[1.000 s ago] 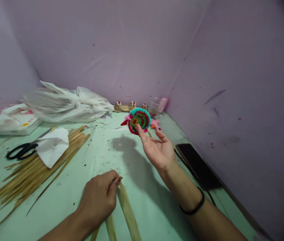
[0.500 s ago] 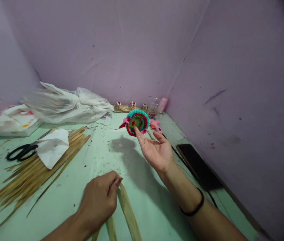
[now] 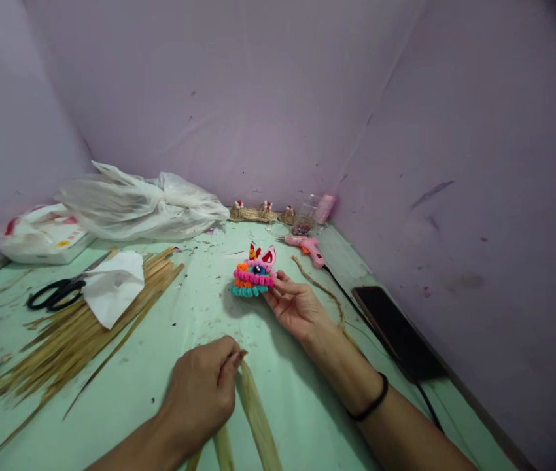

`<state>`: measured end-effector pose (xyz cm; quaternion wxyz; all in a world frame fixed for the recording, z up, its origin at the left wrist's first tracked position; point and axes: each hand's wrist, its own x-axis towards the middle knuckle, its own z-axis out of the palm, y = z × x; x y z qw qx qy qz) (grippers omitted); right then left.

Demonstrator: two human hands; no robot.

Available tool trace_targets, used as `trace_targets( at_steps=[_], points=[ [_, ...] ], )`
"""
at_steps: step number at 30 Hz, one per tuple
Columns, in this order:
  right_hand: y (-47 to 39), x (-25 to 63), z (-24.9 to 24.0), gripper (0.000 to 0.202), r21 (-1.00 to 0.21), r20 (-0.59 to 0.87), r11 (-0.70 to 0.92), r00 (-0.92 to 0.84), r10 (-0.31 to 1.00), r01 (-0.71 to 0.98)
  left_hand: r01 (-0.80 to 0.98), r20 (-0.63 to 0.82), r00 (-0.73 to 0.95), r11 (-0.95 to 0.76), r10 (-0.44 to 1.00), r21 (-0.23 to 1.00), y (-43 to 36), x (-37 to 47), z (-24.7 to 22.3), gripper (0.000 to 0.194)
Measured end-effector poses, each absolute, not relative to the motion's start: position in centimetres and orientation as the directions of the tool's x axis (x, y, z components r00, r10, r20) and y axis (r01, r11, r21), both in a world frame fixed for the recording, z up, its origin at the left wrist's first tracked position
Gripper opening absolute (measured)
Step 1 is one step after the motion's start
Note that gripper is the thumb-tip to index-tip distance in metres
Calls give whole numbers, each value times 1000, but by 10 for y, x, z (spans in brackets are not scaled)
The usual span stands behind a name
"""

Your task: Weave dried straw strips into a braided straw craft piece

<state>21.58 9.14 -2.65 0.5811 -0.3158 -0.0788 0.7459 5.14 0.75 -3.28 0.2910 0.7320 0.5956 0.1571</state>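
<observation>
The fuzzy pink, orange and teal figure (image 3: 253, 277) is horn-up, beyond the long pale strips (image 3: 260, 415).

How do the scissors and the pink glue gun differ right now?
The scissors have black handles; the glue gun is pink. Paper partly covers the scissors, while the glue gun lies uncovered. A black cord runs from the glue gun; none shows on the scissors. Both lie untouched.

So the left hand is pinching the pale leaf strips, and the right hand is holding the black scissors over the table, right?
Not quite: in the head view, the right hand holds the small colorful fuzzy figure, not the scissors. The left hand is indeed pinching the pale leaf strips.
</observation>
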Motion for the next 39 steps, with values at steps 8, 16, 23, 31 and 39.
trace_targets(
  at_steps=[8, 16, 23, 31, 39],
  points=[
    [100, 221, -33, 29, -410, -327, -511, -401, 856, -756, 785, -109, 240, -126, 965, 606, 6, 52, -29, 23],
    [99, 221, -30, 29, -388, -382, -545, -409, 829, -743, 779, -100, 246, -135, 964, 613, 7, 52, -31, 24],
    [103, 220, -31, 29, -341, -415, -524, -375, 829, -780, 786, -105, 242, -131, 965, 604, 6, 51, -31, 23],
    [91, 214, -23, 31, -438, -306, -290, -162, 938, -851, 785, -90, 246, -144, 965, 603, 6, 51, -30, 24],
    [83, 210, -8, 25, -416, -347, -241, -92, 933, -877, 780, -90, 257, -151, 962, 607, 6, 51, -31, 26]
  ],
)
